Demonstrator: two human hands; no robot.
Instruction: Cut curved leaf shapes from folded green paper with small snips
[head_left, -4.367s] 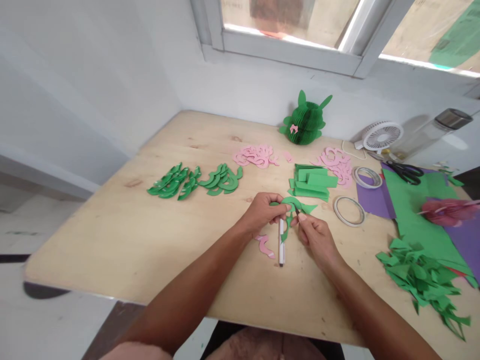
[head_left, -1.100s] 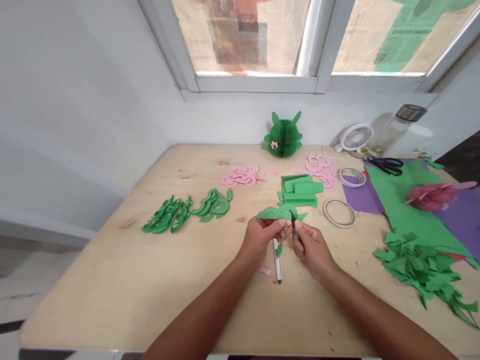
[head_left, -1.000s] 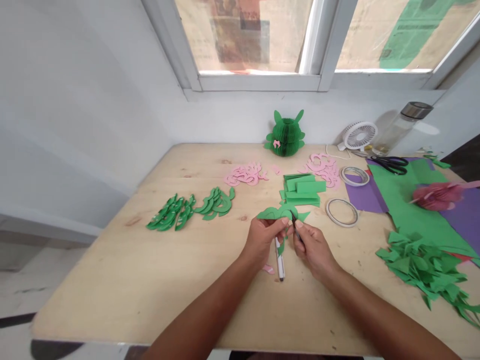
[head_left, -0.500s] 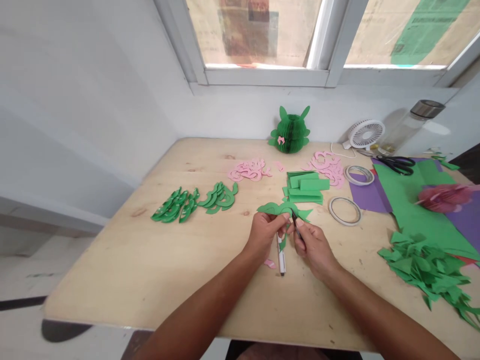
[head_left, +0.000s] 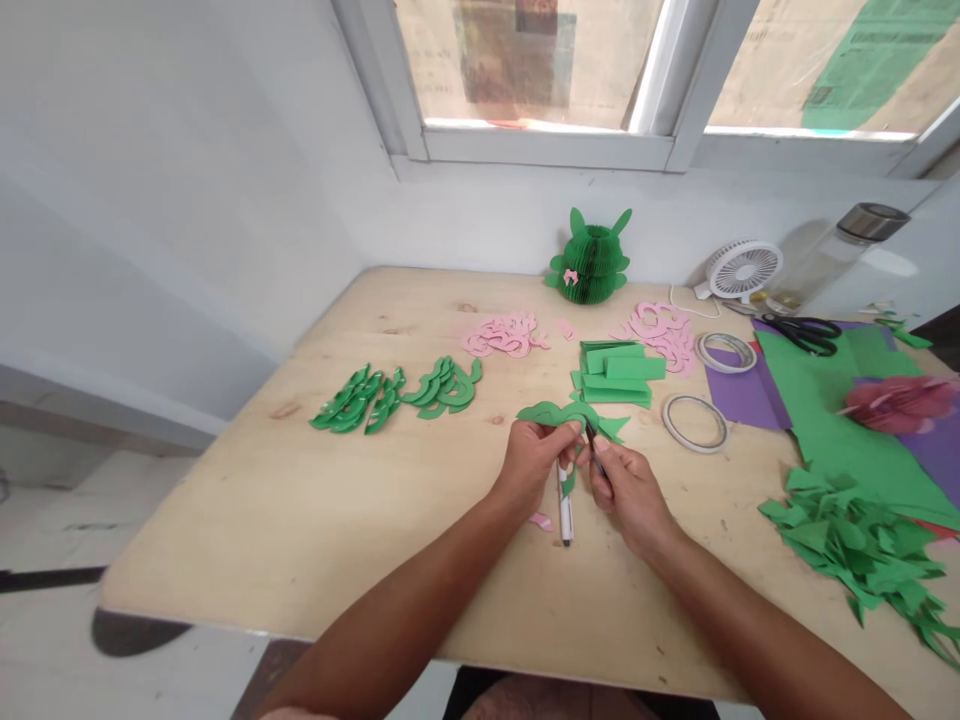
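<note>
My left hand [head_left: 534, 458] pinches a curvy green paper piece [head_left: 551, 413] between thumb and fingers, just above the table. Closed around a small dark-bladed cutting tool, most likely scissors [head_left: 591, 436], my right hand [head_left: 628, 490] meets the paper at its right part; the handles are hidden in the fingers. A pointed green flap [head_left: 613, 428] sticks out to the right of the blades. Under the hands lies a white pen or marker [head_left: 566, 515] with a dark tip, and a small pink paper scrap [head_left: 541, 521] is beside it.
Green cut shapes [head_left: 450, 388] and leaf-like pieces [head_left: 352, 400] lie left. Folded green strips [head_left: 619, 372], pink cutouts [head_left: 506, 335] and a green paper figure [head_left: 592, 265] stand behind. Rightward are tape rolls [head_left: 696, 424], black scissors [head_left: 802, 333], a fan [head_left: 744, 270], a bottle [head_left: 840, 250] and green scraps [head_left: 855, 540].
The view has shifted slightly, so the whole scene sits a little to the right. Both hands keep nearly the same grip on the paper and the cutting tool.
</note>
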